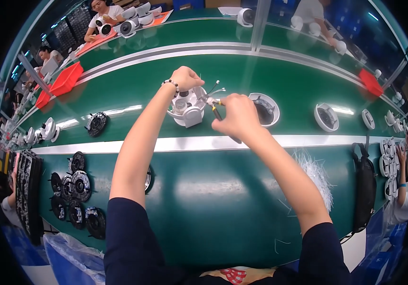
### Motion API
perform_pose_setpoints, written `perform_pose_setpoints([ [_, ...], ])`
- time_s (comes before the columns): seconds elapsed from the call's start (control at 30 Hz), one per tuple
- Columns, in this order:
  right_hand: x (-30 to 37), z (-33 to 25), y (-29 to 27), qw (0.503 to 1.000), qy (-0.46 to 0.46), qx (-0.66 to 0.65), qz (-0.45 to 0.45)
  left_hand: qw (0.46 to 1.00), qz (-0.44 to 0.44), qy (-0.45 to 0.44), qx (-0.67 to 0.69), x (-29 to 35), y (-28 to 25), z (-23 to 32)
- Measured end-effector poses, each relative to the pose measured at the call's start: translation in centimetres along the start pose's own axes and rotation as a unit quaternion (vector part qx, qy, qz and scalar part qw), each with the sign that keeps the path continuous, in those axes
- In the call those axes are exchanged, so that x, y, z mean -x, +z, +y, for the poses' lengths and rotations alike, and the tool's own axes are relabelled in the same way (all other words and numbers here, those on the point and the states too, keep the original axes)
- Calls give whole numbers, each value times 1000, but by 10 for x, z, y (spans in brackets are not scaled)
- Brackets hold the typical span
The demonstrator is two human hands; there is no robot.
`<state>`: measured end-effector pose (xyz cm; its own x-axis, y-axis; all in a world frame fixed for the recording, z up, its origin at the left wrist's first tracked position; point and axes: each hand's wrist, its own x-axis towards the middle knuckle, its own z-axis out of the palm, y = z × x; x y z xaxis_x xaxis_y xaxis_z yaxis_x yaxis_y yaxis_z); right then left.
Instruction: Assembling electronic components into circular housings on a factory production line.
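Observation:
A white round camera housing (193,117) stands on the green belt ahead of me, its inside facing up, with thin white-tipped wires (218,89) sticking out on its right. Above its far rim my left hand (185,79) is closed in a pinch; what lies between the fingertips is too small to make out. My right hand (240,114) grips a pair of cutting pliers (217,113) with black and yellow handles. The jaws point left and reach the wires at the housing's right side. Just right of that hand lies another white housing with a dark inside (266,110).
Black round parts with circuit boards (80,185) lie on the near left bench. A heap of thin white strips (314,178) lies by my right forearm, and a black pouch (364,187) beyond it. More white housings (326,117) sit along the belt. Other people work across and at both sides.

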<state>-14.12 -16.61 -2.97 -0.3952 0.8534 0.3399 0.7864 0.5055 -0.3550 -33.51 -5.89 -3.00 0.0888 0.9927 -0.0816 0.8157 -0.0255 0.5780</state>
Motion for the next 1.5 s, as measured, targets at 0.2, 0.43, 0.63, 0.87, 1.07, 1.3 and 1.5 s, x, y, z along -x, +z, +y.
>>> perform_pose_setpoints([
  [0.2, -18, 0, 14, 1000, 17, 15, 16, 998, 25, 19, 55, 9, 3, -3],
  [0.43, -13, 25, 13, 1000, 2, -14, 22, 996, 42, 45, 56, 6, 21, 16],
  [0.63, 58, 43, -41, 979, -57, -68, 183, 910, 291, 174, 241, 19, 39, 52],
  [0.87, 191, -59, -62, 930, -215, -267, -130, 911, -100, 338, 216, 105, 155, 137],
  [1.07, 241, -28, -3, 956, -236, -112, -134, 927, -89, 349, -104, 218, 19, 115],
  [1.3, 220, -22, 16, 935, -329, -60, -120, 938, 164, -258, -162, 596, -104, -79],
  [1.5, 199, -92, 4, 921, -386, -46, -27, 620, -75, -758, 189, 860, 24, -120],
])
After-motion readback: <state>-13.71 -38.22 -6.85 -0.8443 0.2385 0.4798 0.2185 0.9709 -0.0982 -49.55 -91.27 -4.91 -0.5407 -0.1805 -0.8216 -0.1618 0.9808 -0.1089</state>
